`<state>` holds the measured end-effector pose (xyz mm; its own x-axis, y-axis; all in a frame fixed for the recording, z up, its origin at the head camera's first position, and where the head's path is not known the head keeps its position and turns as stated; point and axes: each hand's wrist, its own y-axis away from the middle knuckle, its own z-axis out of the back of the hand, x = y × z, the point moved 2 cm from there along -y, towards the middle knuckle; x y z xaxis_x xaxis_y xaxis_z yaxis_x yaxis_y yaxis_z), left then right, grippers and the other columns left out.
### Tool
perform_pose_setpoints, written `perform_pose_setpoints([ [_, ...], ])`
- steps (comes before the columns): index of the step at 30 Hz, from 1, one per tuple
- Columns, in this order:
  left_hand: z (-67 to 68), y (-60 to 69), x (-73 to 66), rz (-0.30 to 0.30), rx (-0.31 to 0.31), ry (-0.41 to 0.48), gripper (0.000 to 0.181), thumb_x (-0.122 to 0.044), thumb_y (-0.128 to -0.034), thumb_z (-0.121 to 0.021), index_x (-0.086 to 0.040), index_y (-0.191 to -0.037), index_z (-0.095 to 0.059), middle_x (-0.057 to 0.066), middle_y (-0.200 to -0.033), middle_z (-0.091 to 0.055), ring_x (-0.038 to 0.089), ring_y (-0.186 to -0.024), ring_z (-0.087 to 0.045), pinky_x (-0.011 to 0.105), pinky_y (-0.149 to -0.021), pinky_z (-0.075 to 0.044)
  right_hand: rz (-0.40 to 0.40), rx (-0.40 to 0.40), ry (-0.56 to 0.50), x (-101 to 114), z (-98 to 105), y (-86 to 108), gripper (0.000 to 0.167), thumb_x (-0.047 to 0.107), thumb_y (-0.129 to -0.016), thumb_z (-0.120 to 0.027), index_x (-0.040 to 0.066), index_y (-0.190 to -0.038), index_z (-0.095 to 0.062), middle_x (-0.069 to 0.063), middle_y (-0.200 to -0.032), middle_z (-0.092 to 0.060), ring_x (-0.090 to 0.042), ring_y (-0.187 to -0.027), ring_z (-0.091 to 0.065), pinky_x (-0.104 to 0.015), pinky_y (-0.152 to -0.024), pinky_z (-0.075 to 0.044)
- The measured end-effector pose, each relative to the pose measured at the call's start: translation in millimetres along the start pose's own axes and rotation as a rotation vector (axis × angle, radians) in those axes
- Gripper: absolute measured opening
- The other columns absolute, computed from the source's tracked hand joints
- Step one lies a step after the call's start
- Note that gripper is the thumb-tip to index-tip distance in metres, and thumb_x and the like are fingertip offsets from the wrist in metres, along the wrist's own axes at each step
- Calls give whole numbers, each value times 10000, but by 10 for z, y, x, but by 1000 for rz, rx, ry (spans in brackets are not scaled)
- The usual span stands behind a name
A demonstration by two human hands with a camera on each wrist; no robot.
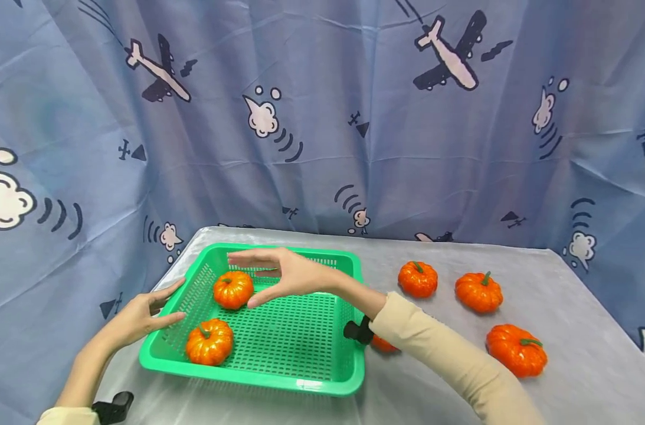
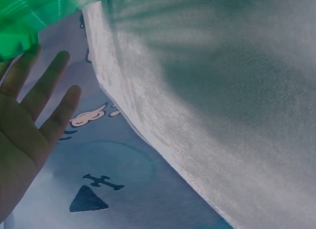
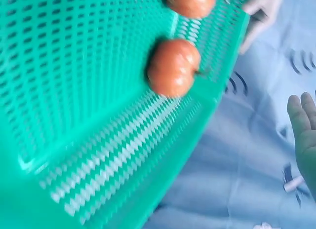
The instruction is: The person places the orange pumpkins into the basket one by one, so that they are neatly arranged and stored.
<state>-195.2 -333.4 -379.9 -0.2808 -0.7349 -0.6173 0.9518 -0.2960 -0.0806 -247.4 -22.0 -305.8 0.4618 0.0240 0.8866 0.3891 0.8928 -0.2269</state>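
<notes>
The table (image 1: 577, 378) has a pale grey, faintly shiny top with rounded far corners. A green basket (image 1: 237, 377) stands on its left part. To the basket's right lie an orange pumpkin (image 1: 418, 280) towards the back, a second pumpkin (image 1: 478, 293) near it, a third pumpkin (image 1: 515, 351) nearer the front, and a mostly hidden fourth pumpkin (image 1: 384, 345) just beside the basket.

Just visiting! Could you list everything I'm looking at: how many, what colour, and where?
Table: one, grey, before the curtain
Curtain: one, blue with printed planes, behind the table
Basket: one, green, table's left side
Basket pumpkins: two, orange, basket's left end
Loose pumpkins: four, orange, right of the basket, one mostly hidden
Wrist devices: two, black, at the wrists
Sleeves: two, cream, on the arms
Left grip: one, bare, at basket's left rim
Right grip: one, bare, above the basket
</notes>
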Motion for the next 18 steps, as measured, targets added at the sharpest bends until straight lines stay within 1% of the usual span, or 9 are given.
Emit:
perform_pose_setpoints([
  [2, -13, -5, -2, -2, 1, -8, 741, -240, -884, -709, 3, -1476, -336, 346, -1384, -401, 518, -1148, -509, 587, -927, -462, 11, -36, -3, 80, 90, 169, 748, 9, -809, -756, 69, -1461, -395, -28, -1483, -422, -143, -1361, -383, -282, -1105, -357],
  [5, -6, -6, -5, 0, 6, -16, 743, -248, -885, -707, -6, -1480, -333, 345, -1388, -396, 520, -1146, -508, 588, -919, -469, 16, -96, 15, 143, 205, 415, 708, 8, -816, -748, 32, -1443, -420, -51, -1474, -435, -116, -1341, -407, -321, -1105, -364],
  [8, -5, 2, -7, 0, 8, -20, 738, -253, -890, -701, -16, -1484, -332, 346, -1387, -397, 522, -1141, -511, 588, -904, -479, 9, -160, 30, 164, 299, 684, 674, 32, -810, -759, 2, -1412, -458, -88, -1448, -461, -148, -1325, -434, -360, -1089, -380],
  [10, -3, 10, -8, 3, 6, -21, 737, -253, -891, -700, -21, -1485, -332, 349, -1383, -400, 523, -1135, -514, 586, -896, -484, -4, -197, 30, 167, 360, 868, 662, 58, -813, -764, 6, -1404, -473, -97, -1437, -472, -176, -1321, -443, -367, -1081, -388],
  [12, -2, 18, -10, 4, 5, -23, 737, -256, -891, -700, -18, -1484, -332, 350, -1381, -401, 521, -1133, -517, 584, -896, -485, -33, -230, 37, 174, 421, 1056, 656, 87, -819, -765, 26, -1407, -480, -93, -1434, -476, -206, -1321, -443, -351, -1076, -393],
  [13, -6, 18, -11, 4, 6, -22, 740, -257, -891, -700, -15, -1484, -330, 354, -1380, -400, 525, -1132, -514, 585, -895, -485, -51, -248, 40, 173, 449, 1155, 654, 94, -823, -762, 39, -1410, -480, -89, -1436, -476, -211, -1322, -441, -355, -1075, -393],
  [15, -12, 17, -9, 4, 6, -21, 742, -261, -890, -701, -11, -1482, -331, 358, -1378, -399, 528, -1133, -512, 583, -901, -480, -85, -279, 52, 168, 502, 1344, 645, 98, -834, -752, 62, -1417, -479, -78, -1440, -472, -210, -1322, -439, -325, -1068, -399],
  [18, -14, 23, -8, -1, 1, -23, 740, -259, -888, -703, 1, -1476, -336, 365, -1370, -402, 533, -1126, -514, 584, -893, -481, -121, -322, 65, 150, 570, 1605, 639, 70, -843, -736, 59, -1423, -469, -99, -1445, -462, -197, -1320, -440, -303, -1065, -397],
])
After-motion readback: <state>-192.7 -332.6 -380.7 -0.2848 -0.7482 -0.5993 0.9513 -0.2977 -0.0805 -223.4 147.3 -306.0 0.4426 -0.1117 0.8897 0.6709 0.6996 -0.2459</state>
